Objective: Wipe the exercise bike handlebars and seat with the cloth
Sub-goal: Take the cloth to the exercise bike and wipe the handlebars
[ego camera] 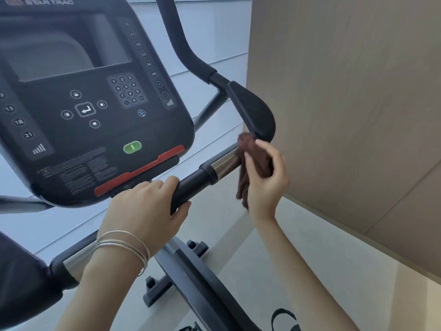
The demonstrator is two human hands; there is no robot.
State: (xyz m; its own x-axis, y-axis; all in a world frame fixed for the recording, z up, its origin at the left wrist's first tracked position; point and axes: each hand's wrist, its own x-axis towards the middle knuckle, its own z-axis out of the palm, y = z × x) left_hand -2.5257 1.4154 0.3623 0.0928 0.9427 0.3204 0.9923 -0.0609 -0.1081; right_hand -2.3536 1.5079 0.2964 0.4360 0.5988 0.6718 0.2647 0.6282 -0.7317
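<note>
The bike's right handlebar (214, 169) runs from a black foam grip to a shiny metal sleeve, then up to a black elbow pad (253, 111). My left hand (145, 206), with thin bangles on the wrist, grips the black foam part just below the console. My right hand (265, 175) holds a dark brown cloth (248, 149) bunched around the bar where the metal sleeve meets the pad. Part of the cloth hangs down behind my palm. The seat is out of sight.
The black console (90, 103) with keypad, green button and red strip fills the upper left. A beige wall panel (346, 103) stands close on the right of the handlebar. The bike's frame and base (191, 271) lie below on a pale floor.
</note>
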